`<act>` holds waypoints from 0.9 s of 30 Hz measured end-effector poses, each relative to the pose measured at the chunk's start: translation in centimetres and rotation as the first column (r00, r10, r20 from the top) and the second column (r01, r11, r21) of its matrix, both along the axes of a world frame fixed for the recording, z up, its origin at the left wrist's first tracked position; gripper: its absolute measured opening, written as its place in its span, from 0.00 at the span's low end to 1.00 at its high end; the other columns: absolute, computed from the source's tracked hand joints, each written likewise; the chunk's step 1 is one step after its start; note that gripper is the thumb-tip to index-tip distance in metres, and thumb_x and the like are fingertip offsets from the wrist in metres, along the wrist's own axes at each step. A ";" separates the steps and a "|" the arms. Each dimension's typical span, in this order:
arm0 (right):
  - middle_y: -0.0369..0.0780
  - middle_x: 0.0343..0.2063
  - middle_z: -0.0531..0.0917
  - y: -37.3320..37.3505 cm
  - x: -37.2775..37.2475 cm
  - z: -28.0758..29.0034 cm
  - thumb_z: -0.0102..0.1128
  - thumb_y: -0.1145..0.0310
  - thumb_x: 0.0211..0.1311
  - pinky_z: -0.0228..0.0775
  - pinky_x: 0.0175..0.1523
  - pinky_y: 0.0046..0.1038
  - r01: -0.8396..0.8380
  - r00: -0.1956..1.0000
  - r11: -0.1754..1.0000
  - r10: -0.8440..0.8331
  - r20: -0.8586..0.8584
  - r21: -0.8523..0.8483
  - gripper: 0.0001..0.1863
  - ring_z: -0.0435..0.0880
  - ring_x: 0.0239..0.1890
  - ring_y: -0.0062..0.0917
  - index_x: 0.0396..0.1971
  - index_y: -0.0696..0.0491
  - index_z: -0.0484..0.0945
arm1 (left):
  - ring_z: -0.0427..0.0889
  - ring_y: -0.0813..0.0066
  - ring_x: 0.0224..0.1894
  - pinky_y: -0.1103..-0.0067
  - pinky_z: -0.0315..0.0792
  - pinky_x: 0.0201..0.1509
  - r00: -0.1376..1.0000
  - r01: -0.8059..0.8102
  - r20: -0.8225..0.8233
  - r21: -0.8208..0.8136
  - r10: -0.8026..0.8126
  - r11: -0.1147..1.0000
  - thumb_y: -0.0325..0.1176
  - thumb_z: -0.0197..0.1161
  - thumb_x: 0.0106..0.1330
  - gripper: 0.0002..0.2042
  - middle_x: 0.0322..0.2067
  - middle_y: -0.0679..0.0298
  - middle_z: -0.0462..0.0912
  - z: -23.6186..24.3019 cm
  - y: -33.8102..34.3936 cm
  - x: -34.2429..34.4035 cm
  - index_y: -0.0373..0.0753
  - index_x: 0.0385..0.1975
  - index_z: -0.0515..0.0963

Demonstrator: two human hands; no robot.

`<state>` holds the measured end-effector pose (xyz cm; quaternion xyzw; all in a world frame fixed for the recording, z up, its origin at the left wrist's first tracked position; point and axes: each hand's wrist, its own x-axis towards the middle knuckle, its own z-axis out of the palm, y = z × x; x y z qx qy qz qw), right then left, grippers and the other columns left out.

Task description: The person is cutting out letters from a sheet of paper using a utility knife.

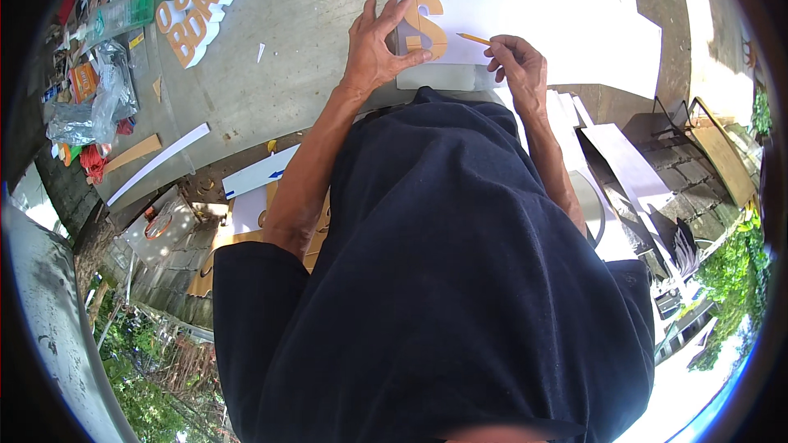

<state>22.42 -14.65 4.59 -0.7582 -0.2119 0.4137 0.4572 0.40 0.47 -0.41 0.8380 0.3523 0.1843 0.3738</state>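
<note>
A flat tan letter cutout (433, 29) with a curved shape lies on a white sheet (525, 0) on the table ahead of me. My left hand (379, 47) spans its left side, the thumb on its lower end and the fingertips by its upper left edge, holding it against the sheet. To the right of the cutout, my right hand (519, 66) pinches a yellow pencil (474, 38). The pencil's tip points left at the cutout; a small gap seems to lie between them.
Several thick tan-faced letters with white sides (193, 20) stand at the far left of the grey table (271, 74). Crumpled clear plastic (115, 86) and a green-ended clear container (123, 16) crowd its left edge. A white strip (160, 162) lies near the front edge. White panels (628, 164) lean at my right.
</note>
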 end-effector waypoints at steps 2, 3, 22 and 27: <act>0.40 0.29 0.87 -0.3 -0.2 0.9 0.64 0.64 0.66 0.72 0.30 0.22 -0.009 1.000 1.000 0.009 -0.024 -0.016 0.15 0.82 0.27 0.19 0.42 0.62 0.86 | 0.58 0.32 0.74 0.48 0.59 0.75 1.000 -0.019 -0.012 -0.005 0.018 1.000 0.55 0.84 0.43 0.50 0.68 0.51 0.73 0.0 0.0 -0.1 0.47 0.71 0.70; 0.40 0.29 0.87 -0.3 -0.3 1.4 0.64 0.64 0.66 0.72 0.30 0.22 -0.025 1.000 1.000 0.025 -0.015 -0.012 0.15 0.82 0.27 0.18 0.42 0.62 0.86 | 0.58 0.32 0.74 0.48 0.58 0.75 1.000 -0.017 -0.019 -0.004 0.017 1.000 0.55 0.84 0.43 0.50 0.68 0.51 0.73 -0.2 -0.1 -0.1 0.48 0.71 0.70; 0.39 0.30 0.84 6.2 -4.0 4.9 0.69 0.78 0.61 0.75 0.30 0.30 -0.484 0.717 0.875 0.408 0.565 -0.018 0.06 0.82 0.25 0.27 0.37 0.55 0.85 | 0.56 0.41 0.77 0.58 0.50 0.77 0.998 -0.054 0.012 -0.083 0.056 0.995 0.55 0.83 0.45 0.48 0.69 0.50 0.72 1.0 -0.4 -0.1 0.52 0.71 0.71; 0.38 0.28 0.83 7.2 -4.4 3.8 0.68 0.77 0.61 0.75 0.31 0.30 -0.584 0.607 0.811 0.465 0.644 -0.036 0.05 0.82 0.25 0.27 0.37 0.55 0.85 | 0.56 0.41 0.77 0.58 0.49 0.77 0.997 -0.069 0.029 -0.071 0.071 0.995 0.57 0.81 0.47 0.46 0.69 0.51 0.73 0.9 -0.5 -0.1 0.52 0.70 0.72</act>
